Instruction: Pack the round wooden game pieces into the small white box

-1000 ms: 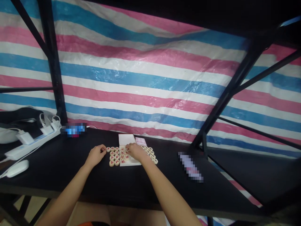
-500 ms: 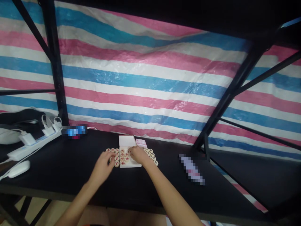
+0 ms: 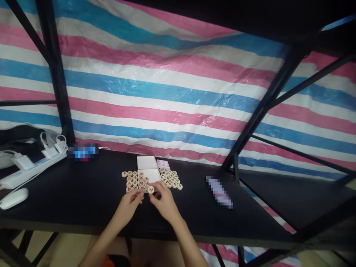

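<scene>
A small white box stands on the black desk with its lid folded back. Several round Chinese chess pieces with red characters lie in the left part of the box. At its front edge my right hand pinches one red-marked chess piece, its face turned towards me. My left hand is by the box's front left corner, fingers loosely bent and thumb apart; I see nothing held there. Left of the box sit rows of red-marked pieces. Dark-marked pieces are grouped to its right.
A pink-and-white paper lies behind the dark pieces. A blurred-out object is at the right, another at the back left. A power strip with plugs and a white mouse-like object occupy the left. Black frame posts and striped sheeting stand behind.
My right hand has drawn back from inside the box to its front edge, now with a chess piece. My left hand has moved off the left pieces, towards the box's front corner. The view has shifted slightly.
</scene>
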A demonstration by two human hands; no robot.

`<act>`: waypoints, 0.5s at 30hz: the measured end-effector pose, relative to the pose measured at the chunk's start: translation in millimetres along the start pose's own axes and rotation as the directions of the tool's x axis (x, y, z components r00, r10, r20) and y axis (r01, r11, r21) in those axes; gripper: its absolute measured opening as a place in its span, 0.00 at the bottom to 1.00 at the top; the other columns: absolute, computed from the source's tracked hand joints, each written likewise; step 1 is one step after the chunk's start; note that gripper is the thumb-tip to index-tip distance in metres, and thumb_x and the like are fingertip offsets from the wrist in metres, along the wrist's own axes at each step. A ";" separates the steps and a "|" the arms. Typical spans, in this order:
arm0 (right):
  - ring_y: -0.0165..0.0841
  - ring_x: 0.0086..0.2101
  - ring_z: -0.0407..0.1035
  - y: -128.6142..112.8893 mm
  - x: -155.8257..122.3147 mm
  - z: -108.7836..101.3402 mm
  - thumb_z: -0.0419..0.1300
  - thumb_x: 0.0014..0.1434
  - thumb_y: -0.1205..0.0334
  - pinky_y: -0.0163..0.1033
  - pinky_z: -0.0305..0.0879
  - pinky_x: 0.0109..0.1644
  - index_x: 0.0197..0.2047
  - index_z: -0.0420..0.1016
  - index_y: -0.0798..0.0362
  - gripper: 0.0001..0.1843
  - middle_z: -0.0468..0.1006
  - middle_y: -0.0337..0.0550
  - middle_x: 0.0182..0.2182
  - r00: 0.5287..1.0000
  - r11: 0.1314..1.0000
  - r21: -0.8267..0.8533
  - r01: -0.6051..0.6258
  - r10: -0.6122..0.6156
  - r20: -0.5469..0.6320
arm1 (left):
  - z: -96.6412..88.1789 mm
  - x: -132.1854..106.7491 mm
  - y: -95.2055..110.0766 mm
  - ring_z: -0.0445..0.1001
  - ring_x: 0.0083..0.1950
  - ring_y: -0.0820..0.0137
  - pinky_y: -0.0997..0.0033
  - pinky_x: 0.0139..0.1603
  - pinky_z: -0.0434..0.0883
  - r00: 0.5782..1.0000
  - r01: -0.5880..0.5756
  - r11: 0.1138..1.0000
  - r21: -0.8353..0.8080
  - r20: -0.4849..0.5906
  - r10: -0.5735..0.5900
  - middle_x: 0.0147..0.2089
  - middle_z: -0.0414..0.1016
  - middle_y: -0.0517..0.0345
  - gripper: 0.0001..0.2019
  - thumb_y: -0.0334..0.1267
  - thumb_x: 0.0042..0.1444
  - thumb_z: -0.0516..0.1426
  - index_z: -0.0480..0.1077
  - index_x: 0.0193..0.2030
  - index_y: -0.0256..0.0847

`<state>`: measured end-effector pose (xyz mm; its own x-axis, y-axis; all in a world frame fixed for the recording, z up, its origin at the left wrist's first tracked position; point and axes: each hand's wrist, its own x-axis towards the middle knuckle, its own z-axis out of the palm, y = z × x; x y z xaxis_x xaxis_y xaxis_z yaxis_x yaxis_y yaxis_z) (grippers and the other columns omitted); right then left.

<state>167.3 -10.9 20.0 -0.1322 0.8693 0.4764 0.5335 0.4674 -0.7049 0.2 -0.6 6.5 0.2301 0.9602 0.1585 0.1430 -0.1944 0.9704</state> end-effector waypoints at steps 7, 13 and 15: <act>0.29 0.31 0.69 3.7 -23.4 16.7 0.58 0.51 0.69 0.32 0.66 0.32 0.41 0.75 0.51 0.13 0.72 0.41 0.37 0.994 0.972 0.211 -0.104 0.107 -0.003 | 5.7 -7.7 6.2 0.75 0.35 0.65 0.71 0.38 0.69 0.988 -0.100 0.989 0.109 0.131 0.085 0.35 0.79 0.54 0.11 0.40 0.55 0.53 0.75 0.37 0.38; 0.31 0.34 0.70 2.6 -23.3 11.5 0.58 0.53 0.68 0.33 0.66 0.35 0.45 0.76 0.51 0.15 0.75 0.43 0.38 0.997 0.979 0.189 -0.081 0.081 0.008 | 5.7 -8.2 8.8 0.75 0.34 0.66 0.72 0.37 0.69 0.988 -0.082 0.994 0.069 0.133 0.073 0.34 0.79 0.53 0.10 0.38 0.53 0.54 0.74 0.35 0.37; 0.31 0.35 0.70 2.0 -24.4 10.9 0.58 0.54 0.68 0.34 0.67 0.37 0.47 0.76 0.50 0.16 0.76 0.43 0.39 0.998 0.982 0.177 -0.066 0.065 0.011 | 5.9 -7.7 9.4 0.74 0.33 0.66 0.72 0.36 0.69 0.989 -0.078 0.995 0.065 0.127 0.070 0.33 0.79 0.54 0.10 0.39 0.53 0.54 0.74 0.34 0.37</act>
<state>162.5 -29.4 1.2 -0.1062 0.8995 0.4238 0.3850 0.4301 -0.8165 5.4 -11.0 13.3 0.3601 0.9109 0.2013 0.1864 -0.2817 0.9412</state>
